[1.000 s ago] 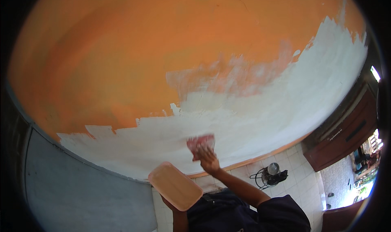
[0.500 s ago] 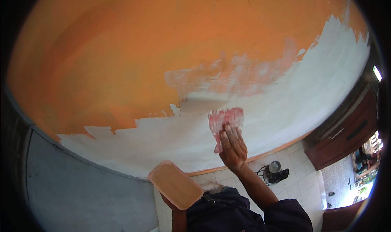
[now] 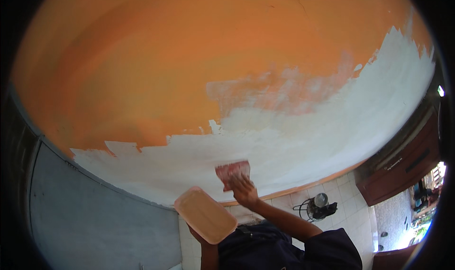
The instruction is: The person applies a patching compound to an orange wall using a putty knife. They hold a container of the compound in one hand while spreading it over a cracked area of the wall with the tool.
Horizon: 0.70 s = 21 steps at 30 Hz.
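Note:
My right hand is closed around a flat red scraper smeared with white, held in front of the white-coated lower part of the wall. Whether its blade touches the wall I cannot tell. Low in front of me, my left hand supports a shallow peach-coloured tray with rounded corners, tilted so that its broad face shows. Most of the left hand's fingers are hidden behind the tray. Above the white coat the wall is orange, with a thin, streaky whitish patch where the two meet.
A grey panel adjoins the wall at the left. On the tiled floor, right of my arm, a dark metal stand carries a pale round container and something black. Farther right, a brown door stands beside a bright opening.
My right hand has moved down and left with the scraper, away from the streaky patch and closer to the tray. The tray in my left hand has barely shifted. The view has turned slightly.

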Tool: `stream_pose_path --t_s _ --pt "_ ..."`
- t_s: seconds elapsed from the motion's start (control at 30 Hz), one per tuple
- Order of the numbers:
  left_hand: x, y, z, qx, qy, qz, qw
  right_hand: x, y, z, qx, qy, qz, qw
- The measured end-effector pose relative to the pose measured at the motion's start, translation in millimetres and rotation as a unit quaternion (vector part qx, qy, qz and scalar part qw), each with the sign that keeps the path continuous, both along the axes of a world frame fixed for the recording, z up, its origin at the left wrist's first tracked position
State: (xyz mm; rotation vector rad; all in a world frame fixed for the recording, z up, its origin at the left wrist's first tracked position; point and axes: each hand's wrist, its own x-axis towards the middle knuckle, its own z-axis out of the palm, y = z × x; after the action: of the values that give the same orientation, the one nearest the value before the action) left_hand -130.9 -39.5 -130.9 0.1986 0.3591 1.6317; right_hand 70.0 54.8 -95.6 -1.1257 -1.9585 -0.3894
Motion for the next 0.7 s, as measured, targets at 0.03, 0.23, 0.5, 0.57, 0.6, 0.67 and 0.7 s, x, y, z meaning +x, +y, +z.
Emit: stream_pose_path --t_s 0.03,0.23,0.5,0.57,0.6,0.67,0.7 --pt "-2 -1 -2 -0.001 0.001 0.012 1.000 -2 -14 -9 -0.027 -0.001 0.017 0.999" --pt "-11 0 -31 -0.009 0.006 -0.007 1.000 25 -33 26 0.009 0.134 -0.030 0.990" --pt "1 0 -2 -0.026 0.050 -0.014 0.998 47 5 182 0.232 0.070 -0.109 0.964" --pt "3 0 1 -0.033 0.087 -0.004 0.996 41 31 182 0.211 0.057 -0.117 0.969" --pt "1 -1 -2 -0.033 0.099 0.000 0.995 35 44 175 0.201 0.051 -0.117 0.971" --pt "2 0 -12 -0.018 0.096 -0.011 0.995 32 68 134 0.184 0.027 -0.126 0.974" --pt "0 0 -19 -0.005 0.083 -0.018 0.996 30 78 110 0.175 0.017 -0.130 0.976"
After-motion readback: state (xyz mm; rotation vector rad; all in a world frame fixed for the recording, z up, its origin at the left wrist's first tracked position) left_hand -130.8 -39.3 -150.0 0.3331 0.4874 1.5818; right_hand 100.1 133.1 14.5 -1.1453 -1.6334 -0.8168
